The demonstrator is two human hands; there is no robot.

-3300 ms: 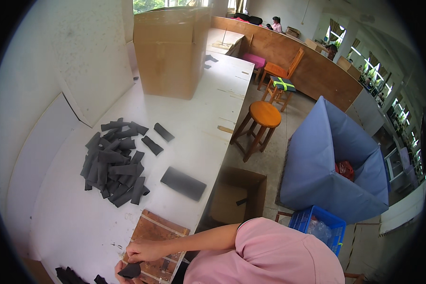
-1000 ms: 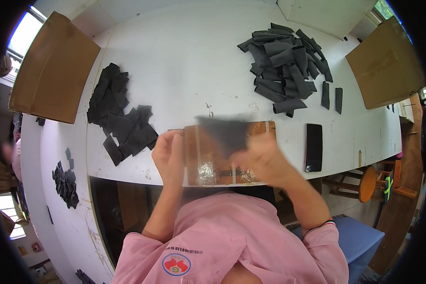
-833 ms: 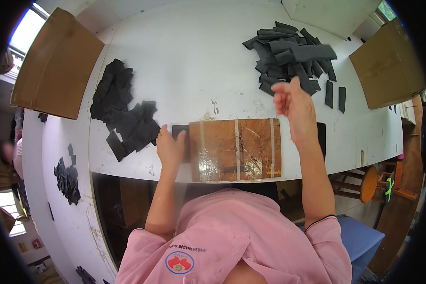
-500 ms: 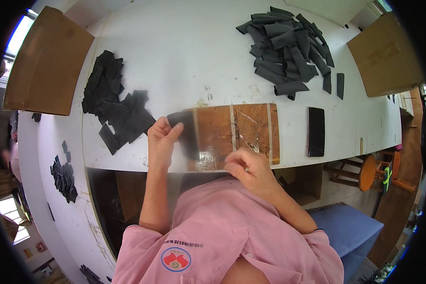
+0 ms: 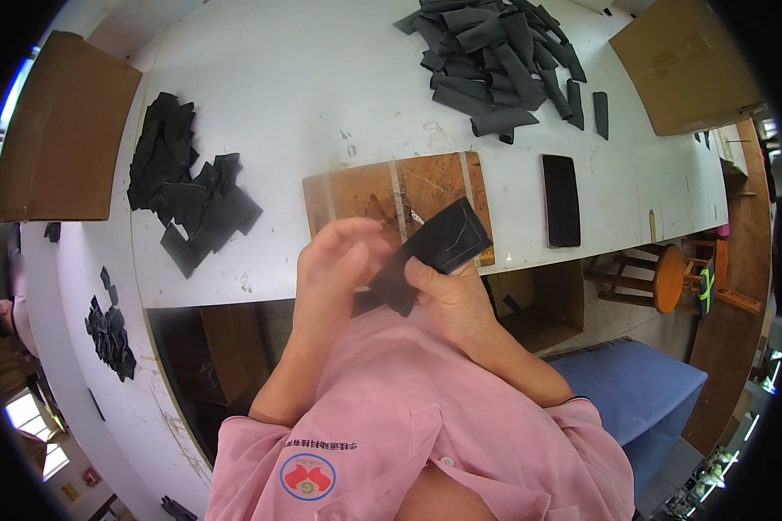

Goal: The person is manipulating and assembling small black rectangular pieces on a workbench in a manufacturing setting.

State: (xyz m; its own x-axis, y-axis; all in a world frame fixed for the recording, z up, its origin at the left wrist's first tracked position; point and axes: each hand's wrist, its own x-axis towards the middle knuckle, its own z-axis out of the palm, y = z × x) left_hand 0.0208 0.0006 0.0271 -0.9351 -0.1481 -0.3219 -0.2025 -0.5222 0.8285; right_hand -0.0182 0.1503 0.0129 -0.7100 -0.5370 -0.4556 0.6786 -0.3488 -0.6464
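Note:
A flat black fabric piece [image 5: 434, 247], pale lines marked near its far right end, is held tilted at the table's front edge. My right hand [image 5: 460, 304] is closed on its near edge, thumb on top. Close by on the left is my left hand [image 5: 334, 256], slightly blurred, its fingers apart and curved, with nothing seen in them. Whether its fingertips touch the fabric I cannot tell. Beneath the fabric lies a brown board [image 5: 356, 187] crossed by pale strips, partly covered by the hands and the piece.
Flat black pieces [image 5: 204, 204] lie heaped on the left. Rolled black tubes [image 5: 495, 65] are piled at the back right. A dark phone [image 5: 561, 201] lies right of the board. Cardboard boxes [image 5: 65, 130] flank the white table [image 5: 269, 113]. A wooden stool [image 5: 667, 278] stands at right.
The black piece has gone from my left hand to my right and moved rightward, now tilted. My left hand has let go and shifted right. The whole view has shifted slightly.

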